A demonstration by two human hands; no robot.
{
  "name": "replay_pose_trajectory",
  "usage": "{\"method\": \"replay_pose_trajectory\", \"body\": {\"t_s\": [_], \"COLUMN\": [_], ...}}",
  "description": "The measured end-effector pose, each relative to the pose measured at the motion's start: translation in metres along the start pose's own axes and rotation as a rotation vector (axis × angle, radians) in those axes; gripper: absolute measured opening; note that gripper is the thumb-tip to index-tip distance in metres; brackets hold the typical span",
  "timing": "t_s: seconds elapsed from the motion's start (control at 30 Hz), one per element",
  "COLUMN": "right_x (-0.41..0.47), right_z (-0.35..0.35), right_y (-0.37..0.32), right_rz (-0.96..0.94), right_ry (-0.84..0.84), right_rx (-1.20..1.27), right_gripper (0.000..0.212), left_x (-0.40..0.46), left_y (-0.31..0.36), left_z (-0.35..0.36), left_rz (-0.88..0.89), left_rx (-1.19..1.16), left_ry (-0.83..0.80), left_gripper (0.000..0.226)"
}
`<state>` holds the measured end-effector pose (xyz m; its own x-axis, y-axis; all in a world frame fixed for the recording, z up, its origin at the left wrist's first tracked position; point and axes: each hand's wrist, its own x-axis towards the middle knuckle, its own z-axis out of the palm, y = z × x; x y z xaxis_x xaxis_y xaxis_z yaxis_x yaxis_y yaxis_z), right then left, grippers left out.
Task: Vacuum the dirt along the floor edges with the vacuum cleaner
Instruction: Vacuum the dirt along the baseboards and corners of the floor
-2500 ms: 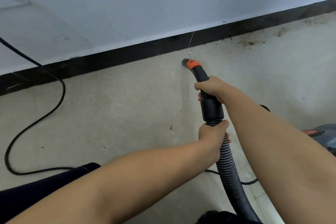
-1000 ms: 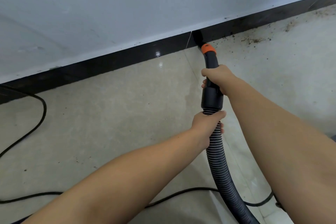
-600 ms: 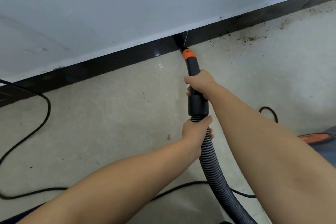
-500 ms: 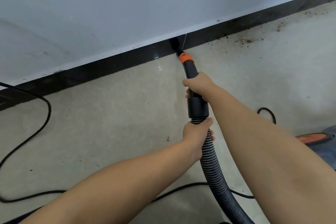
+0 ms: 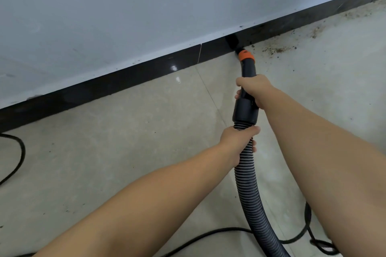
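Observation:
The vacuum's black nozzle with an orange collar (image 5: 245, 58) points at the foot of the black skirting board (image 5: 129, 78). My right hand (image 5: 255, 89) grips the black rigid handle just behind the collar. Lower down, my left hand (image 5: 237, 142) grips the ribbed grey hose (image 5: 249, 192) right under the black cuff. Brown dirt (image 5: 276, 49) lies scattered along the floor edge to the right of the nozzle tip, thinning toward the far right corner (image 5: 315, 32).
A black power cable (image 5: 19, 156) loops on the tiled floor at the left, and more cable (image 5: 307, 229) runs under my arms at the bottom right. A white wall (image 5: 146, 6) rises above the skirting. Small dark specks dot the beige tiles.
The nozzle has shifted right along the skirting, past the tile joint, and now sits closer to the dirt patch. Both hands keep their hold. The vacuum body at right is out of view.

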<state>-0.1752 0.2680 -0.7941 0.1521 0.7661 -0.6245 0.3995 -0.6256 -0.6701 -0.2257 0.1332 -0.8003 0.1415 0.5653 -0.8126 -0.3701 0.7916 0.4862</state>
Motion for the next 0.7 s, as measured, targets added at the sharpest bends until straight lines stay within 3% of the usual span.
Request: {"method": "replay_pose_trajectory", "body": {"t_s": [0.3,0.53,0.7], "right_x": [0.009,-0.028,-0.055], "right_z": [-0.006,0.018,0.007], "right_y": [-0.003,0.024,0.050], "right_rz": [0.002,-0.021,0.019], "right_ry": [0.002,-0.022,0.013], "right_rx": [0.019,-0.060,-0.039], "right_gripper": [0.013,0.017,0.014], "left_x": [0.008,-0.020,-0.044], "left_y": [0.008,-0.034,-0.059], "left_z": [0.008,-0.005,-0.005], "left_rz": [-0.009,-0.047,-0.075], "left_rx": [0.014,-0.027,0.014], "left_ry": [0.015,0.060,-0.014], "left_gripper": [0.018,0.017,0.019]}}
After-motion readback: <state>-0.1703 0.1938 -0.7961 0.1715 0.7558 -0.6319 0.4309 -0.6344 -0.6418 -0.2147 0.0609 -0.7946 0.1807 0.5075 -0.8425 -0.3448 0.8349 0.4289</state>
